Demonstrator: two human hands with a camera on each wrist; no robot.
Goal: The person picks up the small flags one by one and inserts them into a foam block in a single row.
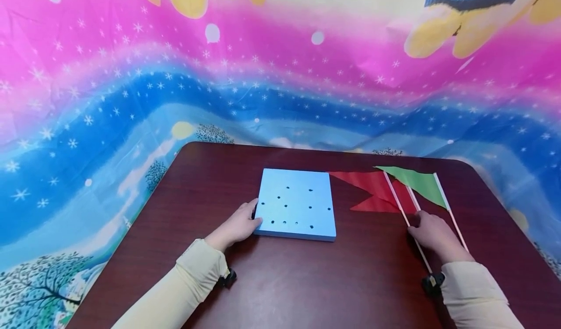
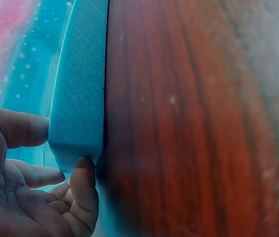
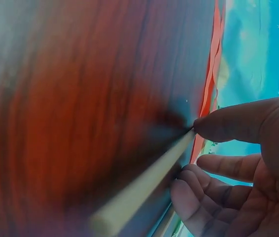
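Flagstick (image 1: pixel 394 192) | right grip (image 1: pixel 434 234) parted, thumb touching | left grip (image 1: pixel 237 225) pinches board (image 1: pixel 299 214)

From my remote post I see a rippled pink-and-blue backdrop (image 1: pixel 280 88), printed with snowflakes (image 1: pixel 88 120) and trees (image 1: pixel 50 285), behind a dark reddish-brown table (image 1: pixel 289 265) catching soft light.

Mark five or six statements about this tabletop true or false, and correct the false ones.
1. The left hand grips the edge of the light-blue board. True.
2. The board's top has no holes. False: it has several.
3. The green flag lies to the right of the board. True.
4. The right hand is at the white sticks. True.
5. Both hands touch the board. False: only the left does.
6. Just one stick shows. False: three do.
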